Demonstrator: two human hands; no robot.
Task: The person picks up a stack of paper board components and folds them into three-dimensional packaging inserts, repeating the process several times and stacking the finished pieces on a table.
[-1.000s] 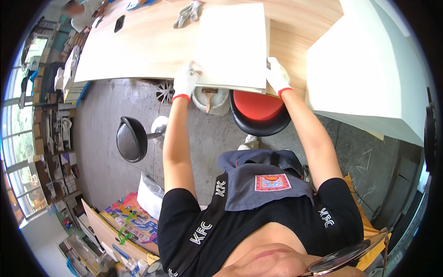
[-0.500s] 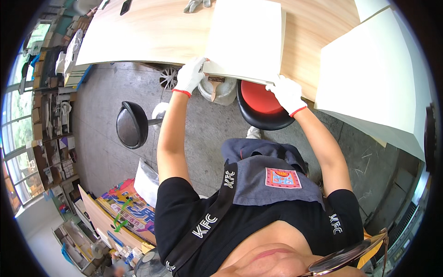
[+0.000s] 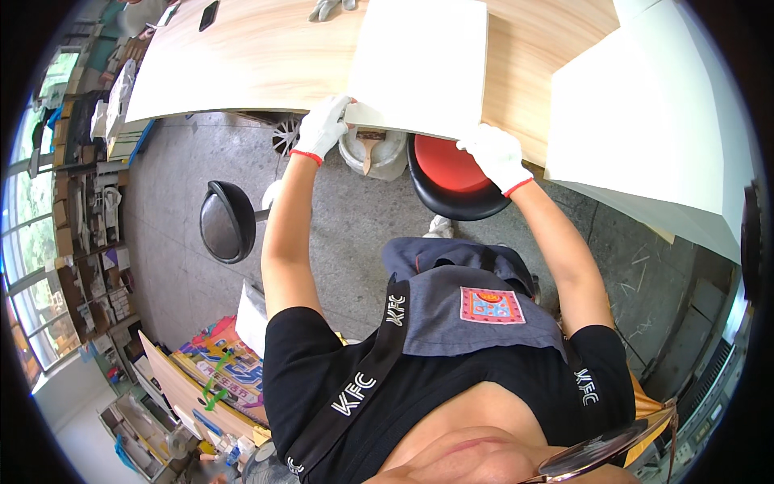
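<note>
Here both gloved hands, left hand (image 3: 324, 125) and right hand (image 3: 493, 155), grip the white panel (image 3: 421, 64)

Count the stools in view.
2. A red stool stands under the table edge below the right hand; a black stool stands on the floor to the left. Others may be hidden.

matt white board (image 3: 419, 64), wood-grain table (image 3: 258, 56)

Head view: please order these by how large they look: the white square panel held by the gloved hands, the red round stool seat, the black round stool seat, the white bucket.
1. White square panel.
2. Red round stool seat.
3. Black round stool seat, lower down, so unsure against the red one.
4. White bucket, partly hidden under the panel.
</note>
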